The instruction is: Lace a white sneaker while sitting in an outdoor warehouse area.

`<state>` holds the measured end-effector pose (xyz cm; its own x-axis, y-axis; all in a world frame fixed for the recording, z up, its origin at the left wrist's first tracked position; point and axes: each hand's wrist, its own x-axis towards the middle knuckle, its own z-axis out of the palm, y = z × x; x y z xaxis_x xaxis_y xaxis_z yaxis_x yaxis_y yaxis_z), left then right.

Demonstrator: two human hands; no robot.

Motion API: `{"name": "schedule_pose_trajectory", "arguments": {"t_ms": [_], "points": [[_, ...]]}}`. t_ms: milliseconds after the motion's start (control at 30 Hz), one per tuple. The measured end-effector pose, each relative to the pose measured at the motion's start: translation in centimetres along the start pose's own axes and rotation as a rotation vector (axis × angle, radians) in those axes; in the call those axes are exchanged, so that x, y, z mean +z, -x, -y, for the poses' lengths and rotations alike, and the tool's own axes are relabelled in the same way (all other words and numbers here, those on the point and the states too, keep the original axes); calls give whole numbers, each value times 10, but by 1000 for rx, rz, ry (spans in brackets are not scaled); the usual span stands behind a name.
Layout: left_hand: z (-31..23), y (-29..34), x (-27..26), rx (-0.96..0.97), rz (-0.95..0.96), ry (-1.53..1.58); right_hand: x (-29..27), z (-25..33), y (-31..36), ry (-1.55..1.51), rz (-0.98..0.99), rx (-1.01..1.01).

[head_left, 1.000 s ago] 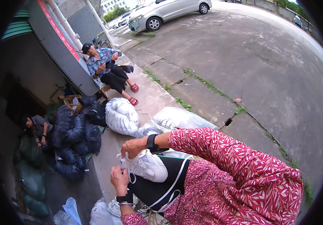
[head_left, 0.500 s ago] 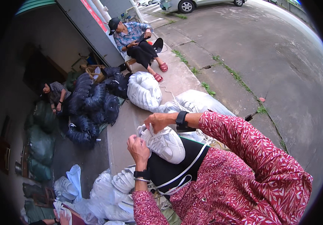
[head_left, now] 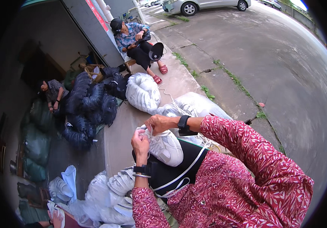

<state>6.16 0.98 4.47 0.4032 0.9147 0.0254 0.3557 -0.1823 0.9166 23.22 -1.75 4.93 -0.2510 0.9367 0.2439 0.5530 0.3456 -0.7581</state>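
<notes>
A white and pale grey sneaker (head_left: 170,150) rests on the black apron (head_left: 159,174) across my lap, its collar turned toward my hands. My right hand (head_left: 160,124) is closed, thumb and fingers pinching the white shoelace (head_left: 157,141) above the tongue. Beside the shoe's collar, my left hand (head_left: 140,143) has its fingers bent in a pinch, with lace between them as far as I can see. The fingertips partly hide the upper eyelets. Both wrists carry black bands.
White shoes (head_left: 122,183) in clear plastic lie by my left arm. Ahead sit a bundle of white shoes (head_left: 143,93), a clear bag (head_left: 197,104) and a heap of dark shoes (head_left: 89,110). Two seated people are further off; another person's hands (head_left: 56,219) show at lower left.
Both hands stay at the sneaker's laces; my left hand has risen slightly and its fingers have drawn in closer to the right. The whole view has shifted a little.
</notes>
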Motion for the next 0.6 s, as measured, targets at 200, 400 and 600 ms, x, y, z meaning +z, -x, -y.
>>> {"name": "schedule_pose_trajectory", "arguments": {"t_ms": [200, 400, 600], "points": [[9, -14, -6, -67, 197, -26, 1, -2, 2, -63, 43, 59], [48, -19, -40, 214, -188, -272, -6, 0, 4, -196, 126, 120], [70, 34, -106, -336, -242, 222, -3, 2, -5, -200, 52, 123]]}}
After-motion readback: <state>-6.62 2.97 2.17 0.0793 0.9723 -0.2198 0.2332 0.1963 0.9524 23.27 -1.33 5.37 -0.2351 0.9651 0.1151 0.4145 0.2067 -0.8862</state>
